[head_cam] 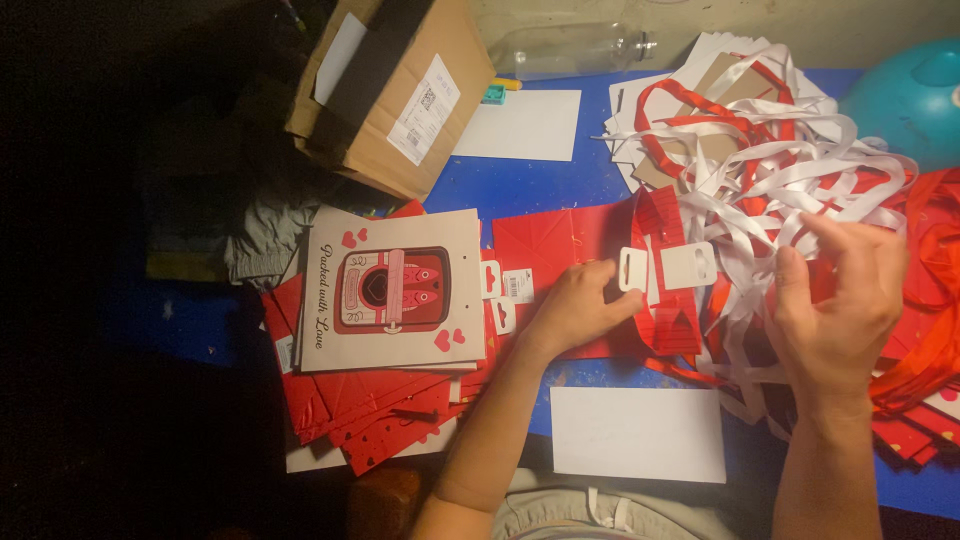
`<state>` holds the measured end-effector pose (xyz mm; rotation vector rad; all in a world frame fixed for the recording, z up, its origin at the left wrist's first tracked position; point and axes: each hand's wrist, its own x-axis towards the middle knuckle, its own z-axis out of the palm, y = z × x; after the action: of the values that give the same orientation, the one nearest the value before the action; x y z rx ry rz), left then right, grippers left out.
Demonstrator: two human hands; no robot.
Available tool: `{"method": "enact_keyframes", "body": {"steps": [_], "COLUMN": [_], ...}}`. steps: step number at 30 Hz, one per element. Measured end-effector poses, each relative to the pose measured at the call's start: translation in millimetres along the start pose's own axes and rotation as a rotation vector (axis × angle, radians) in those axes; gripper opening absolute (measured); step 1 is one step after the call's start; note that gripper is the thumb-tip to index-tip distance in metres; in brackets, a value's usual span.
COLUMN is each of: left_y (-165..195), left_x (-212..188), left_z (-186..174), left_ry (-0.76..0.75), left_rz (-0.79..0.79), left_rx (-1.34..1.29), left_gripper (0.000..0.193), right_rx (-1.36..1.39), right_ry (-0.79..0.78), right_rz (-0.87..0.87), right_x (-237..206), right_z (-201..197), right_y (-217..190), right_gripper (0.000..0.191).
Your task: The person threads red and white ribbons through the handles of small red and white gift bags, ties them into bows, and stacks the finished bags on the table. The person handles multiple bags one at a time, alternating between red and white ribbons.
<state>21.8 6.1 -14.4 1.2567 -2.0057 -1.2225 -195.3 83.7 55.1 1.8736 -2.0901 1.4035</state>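
Blue table (520, 180), flat red paper bag (560, 245) at centre.
Left hand (575, 305) presses the bag flat-palmed; right hand (835, 300), beside it, pinches white ribbons (770, 170), fingertips hidden.

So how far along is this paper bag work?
Looks done: a stack of flat red and cream gift bags. In hand: the left hand presses a red folded bag while the right hand picks at tangled white and red ribbon handles. Left: more red sheets.

Left hand (575, 305) presses a red bag (580, 245) — right hand (835, 300) pinches ribbons (760, 190).
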Motion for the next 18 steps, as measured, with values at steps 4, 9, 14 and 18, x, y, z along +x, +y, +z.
{"method": "enact_keyframes", "body": {"steps": [4, 9, 14, 18], "left_y": [3.5, 29.0, 58.6, 79.4], "left_x": [-1.1, -15.8, -41.8, -66.4], "left_z": [-7.6, -8.5, -25.6, -42.2], "left_ry": [0.047, 0.095, 0.1, 0.218], "left_rz": [-0.006, 0.15, 0.422, 0.599], "left_rx": [-0.06, -0.035, -0.065, -0.055], "left_gripper": [0.039, 0.038, 0.023, 0.017], "right_rx": [-0.034, -0.099, 0.094, 0.359], "right_ry": [0.036, -0.194, -0.295, -0.123], "right_rz": [-0.023, -0.083, 0.046, 0.052], "right_x": [6.7, 1.7, 8.0, -2.2], "right_z": [-18.3, 0.1, 18.3, 0.2], "right_y": [1.2, -3.0, -21.2, -35.1], "right_gripper": [0.029, 0.029, 0.02, 0.01]}}
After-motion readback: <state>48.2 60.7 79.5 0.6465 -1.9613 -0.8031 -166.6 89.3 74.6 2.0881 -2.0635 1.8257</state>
